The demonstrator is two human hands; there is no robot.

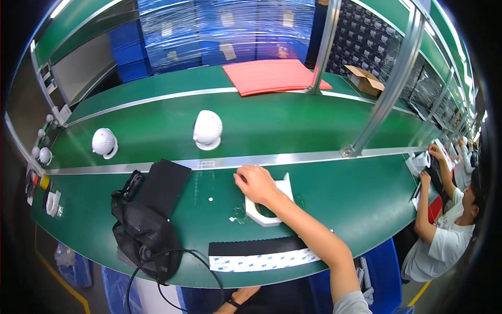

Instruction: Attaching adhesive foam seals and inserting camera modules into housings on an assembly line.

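The loosely curled right hand (256,183) lies over a corner of the white, curved plastic frame (267,221) on the green-topped table (209,225) (gripping or not, I cannot tell), while the left hand (247,294), below the edge, has its fingertips and grip hidden.

Worn items: light grey sleeve (352,304), black wristband (235,303).
Right side: the hand (256,184) is ungloved, and the arm is bare from the fingers back past the elbow; well behind the fingers, the sleeve's edge crosses the upper arm, its visible fabric plain. Left side: the wristband, narrow and dark, encircles the wrist behind the left hand (249,294), whose fingers are not clearly discernible.
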